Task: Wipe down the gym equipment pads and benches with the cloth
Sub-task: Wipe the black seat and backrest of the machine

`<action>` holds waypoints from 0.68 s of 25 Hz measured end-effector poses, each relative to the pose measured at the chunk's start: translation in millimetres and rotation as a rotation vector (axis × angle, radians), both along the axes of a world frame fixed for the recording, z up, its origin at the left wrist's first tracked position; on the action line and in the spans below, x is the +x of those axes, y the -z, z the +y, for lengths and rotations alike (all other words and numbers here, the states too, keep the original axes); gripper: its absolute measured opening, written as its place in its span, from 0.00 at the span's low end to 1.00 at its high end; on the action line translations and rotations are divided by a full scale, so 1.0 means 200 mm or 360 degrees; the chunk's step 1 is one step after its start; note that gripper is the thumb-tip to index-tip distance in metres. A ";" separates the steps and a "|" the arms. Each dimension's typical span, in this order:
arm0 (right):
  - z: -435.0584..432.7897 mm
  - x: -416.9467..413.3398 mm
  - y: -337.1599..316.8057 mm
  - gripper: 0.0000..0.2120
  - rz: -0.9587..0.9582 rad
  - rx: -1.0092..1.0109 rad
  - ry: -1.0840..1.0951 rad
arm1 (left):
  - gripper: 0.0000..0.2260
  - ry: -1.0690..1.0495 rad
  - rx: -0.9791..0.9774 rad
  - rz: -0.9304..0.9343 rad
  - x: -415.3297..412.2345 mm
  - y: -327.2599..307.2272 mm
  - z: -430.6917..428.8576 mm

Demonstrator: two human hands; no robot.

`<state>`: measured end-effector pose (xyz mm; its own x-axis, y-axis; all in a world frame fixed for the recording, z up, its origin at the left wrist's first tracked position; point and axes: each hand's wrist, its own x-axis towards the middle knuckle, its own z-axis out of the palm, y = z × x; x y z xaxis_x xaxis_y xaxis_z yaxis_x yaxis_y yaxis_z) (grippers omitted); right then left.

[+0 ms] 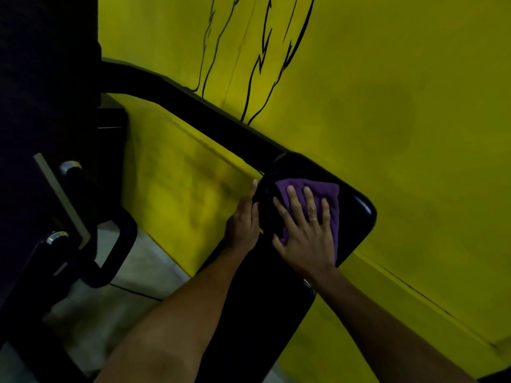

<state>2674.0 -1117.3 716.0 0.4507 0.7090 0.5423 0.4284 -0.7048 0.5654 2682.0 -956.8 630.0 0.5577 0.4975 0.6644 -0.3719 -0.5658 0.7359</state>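
1. forearms reach up from the bottom edge, over a long black bench (262, 313).
2. left hand (243, 217) grips the left edge of the black pad (356, 211), with its fingers wrapped behind the edge and its thumb pointing up.
3. right hand (307, 230) lies flat with fingers spread wide, pressing the purple cloth (326, 189) onto the pad's middle.
4. black frame tube (193, 103) runs from the pad's far left corner up towards a dark machine (55, 106).
5. yellow wall (387, 106) with black drawn lines stands behind.
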 end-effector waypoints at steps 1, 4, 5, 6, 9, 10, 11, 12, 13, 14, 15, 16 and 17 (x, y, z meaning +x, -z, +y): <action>0.09 0.02 -0.03 0.39 0.0038 0.0067 -0.0007 | 0.22 -0.0014 -0.0037 0.0031 0.01 0.01 0.00; 0.22 0.05 -0.08 0.39 0.0096 0.0063 -0.0068 | 0.29 -0.0027 -0.0135 0.0146 0.03 0.02 0.01; 0.17 0.05 -0.07 0.38 0.0086 0.0036 -0.0088 | 0.30 -0.0023 -0.0131 0.0160 0.03 0.02 0.01; 0.10 0.04 -0.06 0.37 0.0066 0.0007 -0.0101 | 0.28 -0.0037 -0.0095 0.0144 0.01 0.02 0.02; -0.10 -0.02 0.00 0.37 -0.0021 -0.0017 -0.0081 | 0.21 -0.0066 -0.0047 0.0280 -0.11 0.13 0.04; -0.12 -0.02 0.01 0.38 -0.0039 -0.0011 -0.0041 | 0.21 -0.0062 -0.0089 0.0391 -0.15 0.18 0.04; -0.09 -0.02 0.01 0.39 -0.0034 0.0014 -0.0016 | 0.21 -0.0113 -0.0085 0.0445 -0.18 0.23 0.03; -0.02 -0.01 0.01 0.40 -0.0026 0.0051 -0.0003 | 0.21 -0.0200 -0.0041 0.0448 -0.18 0.25 0.02; 0.07 0.01 0.00 0.40 -0.0021 0.0080 0.0001 | 0.20 -0.0272 -0.0017 0.0443 -0.16 0.26 0.02; 0.17 0.03 0.00 0.41 0.0006 0.0079 -0.0005 | 0.20 -0.0321 -0.0027 0.0442 -0.15 0.26 0.02; 0.26 0.04 -0.01 0.41 0.0033 0.0031 -0.0017 | 0.21 -0.0365 -0.0027 0.0458 -0.13 0.26 0.02; 0.32 0.06 -0.01 0.42 0.0035 -0.0038 -0.0048 | 0.20 -0.0373 -0.0012 0.0483 -0.12 0.27 0.02; 0.34 0.07 -0.01 0.42 0.0027 -0.0114 -0.0090 | 0.20 -0.0358 -0.0023 0.0493 -0.12 0.27 0.03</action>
<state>2688.5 -1050.3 718.3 0.4176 0.7701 0.4822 0.4762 -0.6375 0.6056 2659.0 -951.3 575.5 0.6070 0.6384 0.4733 0.0018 -0.5966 0.8025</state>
